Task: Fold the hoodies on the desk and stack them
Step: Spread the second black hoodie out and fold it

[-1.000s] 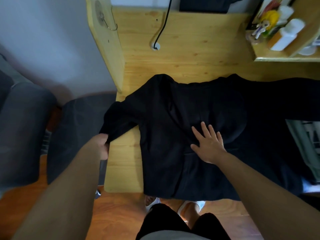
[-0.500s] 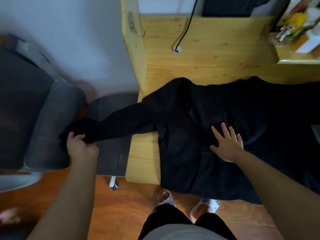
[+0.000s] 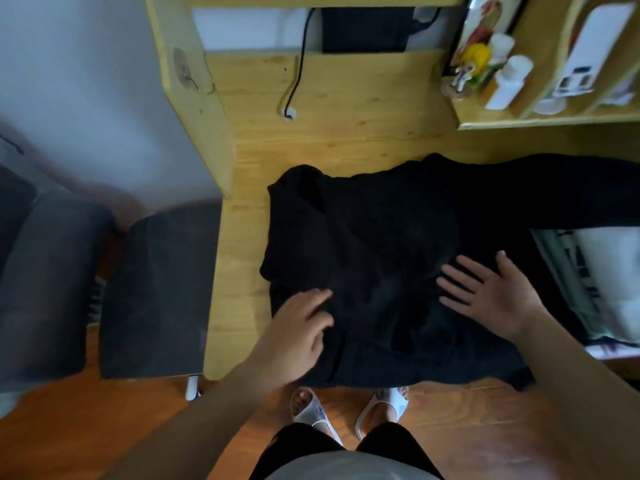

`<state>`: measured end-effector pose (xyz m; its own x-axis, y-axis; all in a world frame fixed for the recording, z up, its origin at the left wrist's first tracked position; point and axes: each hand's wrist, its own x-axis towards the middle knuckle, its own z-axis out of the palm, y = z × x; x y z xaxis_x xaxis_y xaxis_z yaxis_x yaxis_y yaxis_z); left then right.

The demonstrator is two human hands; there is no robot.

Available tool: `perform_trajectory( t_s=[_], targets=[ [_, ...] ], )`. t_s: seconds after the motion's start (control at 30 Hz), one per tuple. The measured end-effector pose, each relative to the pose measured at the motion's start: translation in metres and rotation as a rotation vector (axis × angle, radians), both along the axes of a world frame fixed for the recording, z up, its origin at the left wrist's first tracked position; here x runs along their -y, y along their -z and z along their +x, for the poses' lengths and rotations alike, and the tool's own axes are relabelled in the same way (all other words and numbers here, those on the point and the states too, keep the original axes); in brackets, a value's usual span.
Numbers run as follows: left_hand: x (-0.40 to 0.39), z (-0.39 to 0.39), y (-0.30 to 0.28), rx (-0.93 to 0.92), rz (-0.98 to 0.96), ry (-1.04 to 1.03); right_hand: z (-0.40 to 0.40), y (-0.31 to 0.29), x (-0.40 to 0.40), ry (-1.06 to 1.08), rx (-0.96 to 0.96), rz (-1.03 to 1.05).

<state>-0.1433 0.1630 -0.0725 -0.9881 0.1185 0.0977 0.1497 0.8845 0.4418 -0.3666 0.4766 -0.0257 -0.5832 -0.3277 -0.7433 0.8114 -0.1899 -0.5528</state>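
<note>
Two bare hands lie on one black fabric hoodie, which is spread over the light pine-wood desk from near its left edge toward the right, the hem hanging over the front edge. Beside the desk's left edge stands a dark grey upholstered chair. The right hand presses flat on the hoodie's middle, fingers straight and spread. The left hand rests on the hoodie near the front left corner, fingers loose, gripping nothing.
</note>
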Motion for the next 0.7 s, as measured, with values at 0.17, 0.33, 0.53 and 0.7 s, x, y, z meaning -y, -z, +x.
perform_trajectory(
  t_s=[0.17, 0.33, 0.53, 0.7],
  targets=[
    [0.047, -0.029, 0.023, 0.215, -0.107, -0.57, 0.038, 0.024, 0.009, -0.418, -0.17, 0.645],
    [0.073, -0.058, 0.028, 0.271, 0.311, -0.872, 0.058, 0.041, 0.028, -0.722, -0.402, 0.994],
    [0.062, -0.08, 0.023, 0.331, 0.368, -0.998, 0.03, -0.089, 0.048, 0.067, -0.182, -0.059],
    [0.051, -0.09, 0.018, 0.233, 0.168, -0.914, -0.007, -0.15, 0.071, 0.198, -0.329, -0.289]
  ],
)
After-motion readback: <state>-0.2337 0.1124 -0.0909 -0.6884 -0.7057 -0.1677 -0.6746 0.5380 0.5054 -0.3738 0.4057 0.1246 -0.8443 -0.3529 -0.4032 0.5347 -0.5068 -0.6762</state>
